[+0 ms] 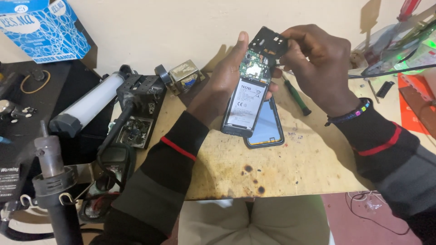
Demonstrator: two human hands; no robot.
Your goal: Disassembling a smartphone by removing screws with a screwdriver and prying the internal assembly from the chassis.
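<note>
The scorched pale wooden board (281,168) served as bench. Far up-left of it a blue-and-white patterned cardboard box (41,27) was cut off by the frame. Above the board, the left hand (227,77) clasped an opened black smartphone (247,97) with a white battery label. At its top, the right hand (313,59) pinched a black plastic cover plate (269,41). Under the phone lay what seemed a detached back cover (268,131), half hidden.
</note>
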